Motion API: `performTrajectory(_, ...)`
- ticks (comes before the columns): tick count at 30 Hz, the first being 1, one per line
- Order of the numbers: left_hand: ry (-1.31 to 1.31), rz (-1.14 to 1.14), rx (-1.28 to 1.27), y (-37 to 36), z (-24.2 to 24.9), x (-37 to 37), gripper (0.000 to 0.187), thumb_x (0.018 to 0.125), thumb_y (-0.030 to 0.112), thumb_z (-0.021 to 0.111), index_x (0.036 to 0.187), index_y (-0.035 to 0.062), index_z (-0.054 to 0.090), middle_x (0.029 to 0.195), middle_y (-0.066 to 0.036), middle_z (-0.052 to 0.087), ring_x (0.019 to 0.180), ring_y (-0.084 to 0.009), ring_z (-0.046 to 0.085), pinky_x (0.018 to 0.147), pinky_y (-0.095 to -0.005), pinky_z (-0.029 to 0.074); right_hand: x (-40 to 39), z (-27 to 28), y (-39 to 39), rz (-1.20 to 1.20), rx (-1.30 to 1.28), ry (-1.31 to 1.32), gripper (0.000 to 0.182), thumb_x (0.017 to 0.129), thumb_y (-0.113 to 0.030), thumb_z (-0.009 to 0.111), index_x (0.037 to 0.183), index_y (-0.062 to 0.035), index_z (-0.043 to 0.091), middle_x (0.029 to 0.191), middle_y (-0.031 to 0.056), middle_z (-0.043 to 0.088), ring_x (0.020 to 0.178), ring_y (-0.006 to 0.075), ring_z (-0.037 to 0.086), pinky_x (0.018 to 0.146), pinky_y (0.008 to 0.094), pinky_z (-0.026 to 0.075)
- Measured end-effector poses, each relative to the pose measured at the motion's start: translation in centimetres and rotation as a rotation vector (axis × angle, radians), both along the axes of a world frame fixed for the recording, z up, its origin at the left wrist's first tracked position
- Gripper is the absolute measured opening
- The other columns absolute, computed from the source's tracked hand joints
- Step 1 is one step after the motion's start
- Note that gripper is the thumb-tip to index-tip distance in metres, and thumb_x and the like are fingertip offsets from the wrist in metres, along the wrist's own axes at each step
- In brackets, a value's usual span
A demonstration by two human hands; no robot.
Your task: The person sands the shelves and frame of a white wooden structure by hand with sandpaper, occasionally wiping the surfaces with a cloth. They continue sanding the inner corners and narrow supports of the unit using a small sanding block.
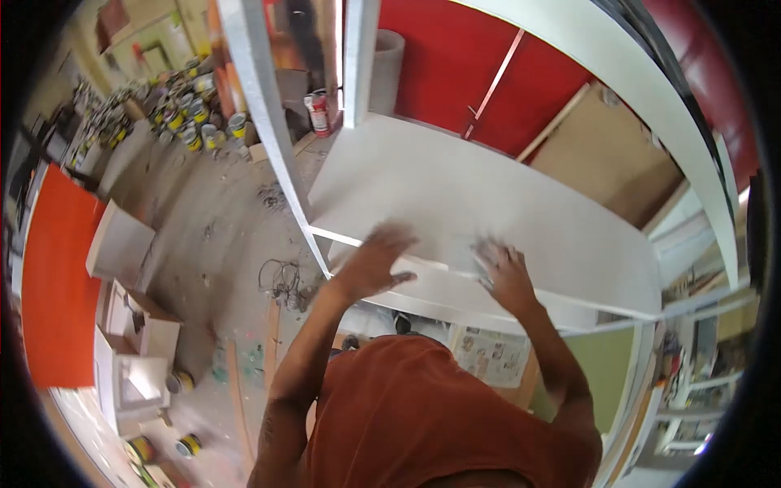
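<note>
left hand (376, 262): flat on the white panel (488, 203), fingers spread open, palm down. Prob bracing the board so it doesn't shift, imo.

right hand (503, 272): fingers curled over a small pale pad (480, 250), looks like sandpaper or a sanding sponge but too blurry to be sure. Pressed right onto the panel face near the front edge.

white panel: big flat board lying horizontal inside a white frame (264, 106), at working height, so both hands can lean on it.

newspaper (492, 354): spread under the panel, likely to catch dust/drips. Print too small to read.

paint cans (191, 114): bunch clustered on the floor far left, yellow labels, no brand legible.

red/white can (319, 112): stands by the frame post, writing unreadable.

orange board (57, 276): lies at left, well apart from the work.
</note>
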State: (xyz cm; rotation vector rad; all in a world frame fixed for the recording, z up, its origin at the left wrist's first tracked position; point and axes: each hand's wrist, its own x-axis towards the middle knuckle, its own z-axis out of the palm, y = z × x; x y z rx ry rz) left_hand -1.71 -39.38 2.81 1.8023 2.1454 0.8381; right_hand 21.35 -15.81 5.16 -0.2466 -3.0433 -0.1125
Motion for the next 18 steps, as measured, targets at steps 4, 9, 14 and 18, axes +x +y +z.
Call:
performTrajectory(4,-0.222,-0.087,0.212,2.8,1.3,2.8,0.061,0.090,0.030,0.073,0.141,0.0061,0.050,0.147,-0.016,0.048,0.138,-0.0286,0.042,0.117,-0.0425,0.032,-2.3,5.4,0.7,0.113,-0.331,-0.097,0.039,0.091,-0.017,0.068,0.129,-0.0124,0.063,0.120,0.0117,0.061,0.111,0.0277,0.059,0.096,0.0422,0.046)
performTrajectory(9,-0.826,0.243,0.368,5.4,2.5,3.4,0.021,0.097,0.018,0.069,0.099,-0.0026,0.071,0.078,-0.004,0.067,0.072,-0.0090,0.063,0.064,-0.0280,0.049,-7.4,11.3,2.9,0.103,-0.887,-0.205,0.023,0.096,-0.019,0.066,0.114,-0.0046,0.068,0.105,0.0133,0.068,0.091,0.0216,0.065,0.081,0.0336,0.050)
performTrajectory(14,-1.076,0.361,0.571,6.5,1.5,3.1,0.024,0.097,0.019,0.069,0.088,-0.0027,0.069,0.077,-0.006,0.068,0.065,-0.0124,0.063,0.062,-0.0299,0.049,-14.5,9.3,6.9,0.217,-1.243,-0.567,0.054,0.097,-0.027,0.066,0.140,0.0027,0.052,0.129,0.0166,0.063,0.113,0.0212,0.060,0.099,0.0334,0.046)
performTrajectory(18,-0.496,0.532,0.577,4.6,0.1,0.0,0.016,0.093,0.020,0.071,0.096,0.0035,0.072,0.079,-0.011,0.070,0.068,-0.0237,0.067,0.065,-0.0356,0.052,-21.3,10.4,7.3,0.316,-0.985,-0.804,0.051,0.101,-0.024,0.060,0.144,0.0016,0.048,0.150,0.0198,0.047,0.137,0.0240,0.045,0.110,0.0326,0.038)
